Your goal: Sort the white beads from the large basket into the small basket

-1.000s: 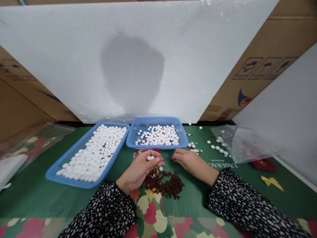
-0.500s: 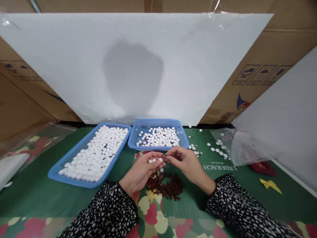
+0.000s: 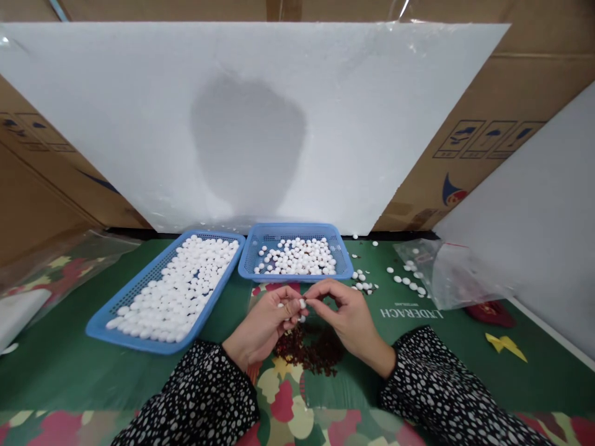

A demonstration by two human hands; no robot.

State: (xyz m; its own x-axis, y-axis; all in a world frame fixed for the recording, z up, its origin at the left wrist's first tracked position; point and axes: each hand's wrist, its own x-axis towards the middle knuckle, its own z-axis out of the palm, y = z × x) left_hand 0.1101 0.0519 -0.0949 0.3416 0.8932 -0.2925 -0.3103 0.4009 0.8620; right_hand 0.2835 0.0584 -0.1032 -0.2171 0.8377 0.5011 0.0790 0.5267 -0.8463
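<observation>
My left hand (image 3: 264, 322) is closed around a few small white balls (image 3: 303, 303), one of them at its fingertips. My right hand (image 3: 346, 316) meets it there, thumb and forefinger pinched together against that ball. Whatever lies between the right fingertips is too small to make out. Below both hands, a loose heap of dark red, frizzy bits (image 3: 313, 356) lies on the printed table covering. Just beyond them stands a blue perforated basket (image 3: 246, 272), partly filled with white balls and some dark specks.
Further left, a longer blue basket (image 3: 100, 328) holds many white balls. Loose balls (image 3: 406, 282) lie to the right by a clear plastic bag (image 3: 450, 279). A dark red item (image 3: 490, 314) and yellow pieces (image 3: 506, 347) are at far right. A white board (image 3: 344, 124) closes the back.
My left fingers have curled in over the balls, which lay more exposed in the palm before. My right fingertips have shifted slightly down and left onto the ball at the left fingertips.
</observation>
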